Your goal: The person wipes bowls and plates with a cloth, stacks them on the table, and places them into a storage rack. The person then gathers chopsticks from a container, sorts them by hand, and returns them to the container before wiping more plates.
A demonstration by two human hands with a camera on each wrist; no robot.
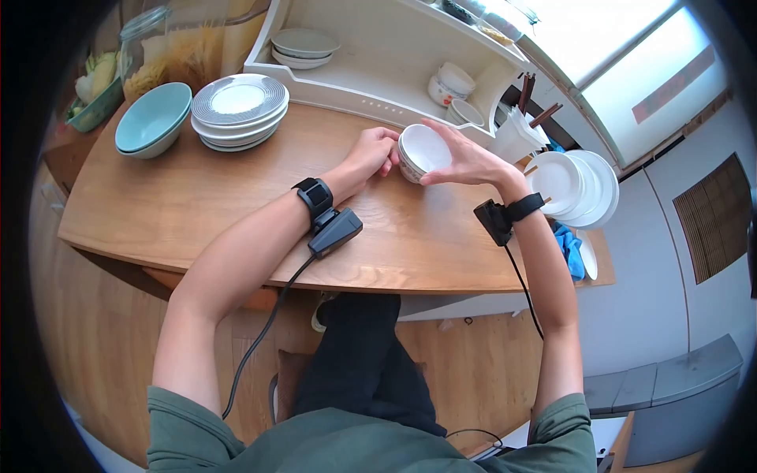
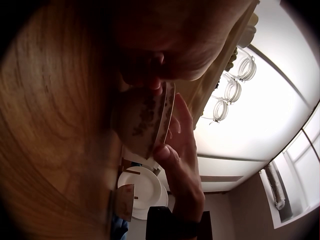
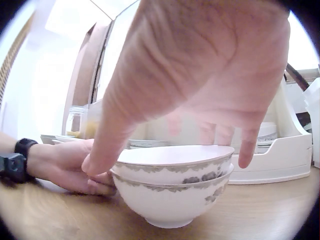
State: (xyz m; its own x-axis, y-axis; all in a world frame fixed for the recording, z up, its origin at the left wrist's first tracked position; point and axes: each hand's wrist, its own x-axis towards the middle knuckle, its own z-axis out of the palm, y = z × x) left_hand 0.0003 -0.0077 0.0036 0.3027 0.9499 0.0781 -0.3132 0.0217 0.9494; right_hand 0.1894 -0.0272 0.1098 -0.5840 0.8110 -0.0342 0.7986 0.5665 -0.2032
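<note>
Two white bowls with a dark floral band sit nested on the wooden table, the upper bowl (image 3: 170,173) inside the lower bowl (image 3: 165,202). My right hand (image 1: 467,160) spans the upper bowl from above, thumb at the near rim and fingers at the far side. On the left, my left hand (image 1: 369,155) has its fingers curled against the side of the lower bowl, near the rim. In the left wrist view, the same hand (image 2: 175,40) is dark and partly hides the bowls.
Left stand turquoise bowls (image 1: 154,118) and a stack of plates (image 1: 240,101). A white shelf (image 1: 371,79) with dishes runs along the back. To the right are a chopstick holder (image 1: 516,134), white plates (image 1: 556,181) in a rack and a blue cloth (image 1: 569,252).
</note>
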